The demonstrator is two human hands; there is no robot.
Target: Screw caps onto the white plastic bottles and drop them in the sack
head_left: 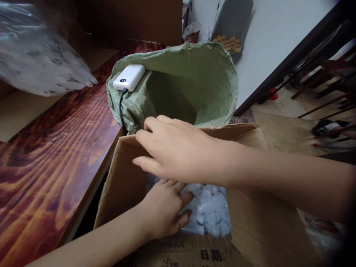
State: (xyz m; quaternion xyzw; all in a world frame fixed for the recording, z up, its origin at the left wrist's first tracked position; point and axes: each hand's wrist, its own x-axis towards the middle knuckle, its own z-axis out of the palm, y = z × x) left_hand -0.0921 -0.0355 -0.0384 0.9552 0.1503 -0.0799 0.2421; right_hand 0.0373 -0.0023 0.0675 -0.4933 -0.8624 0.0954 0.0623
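My left hand (167,207) reaches down into an open cardboard box (116,174), over many small translucent plastic pieces (213,207). Its fingers are apart and their tips partly hidden, with nothing seen held. Above it, my right hand (172,148) crosses in front of the box's far edge. The thumb stands away from loosely bent fingers, whose tips are mostly out of sight; no held thing shows. Just beyond this hand, a green woven sack (211,81) stands with its mouth wide. The forearm hides part of the box.
On the sack's rim lies a white power bank (129,77) with a black cable (121,111). A wood-patterned tabletop (55,159) runs along the left, bearing a clear bag of white tubular pieces (47,63). Behind stands a grey chair (232,26); dark furniture legs (325,100) are at right.
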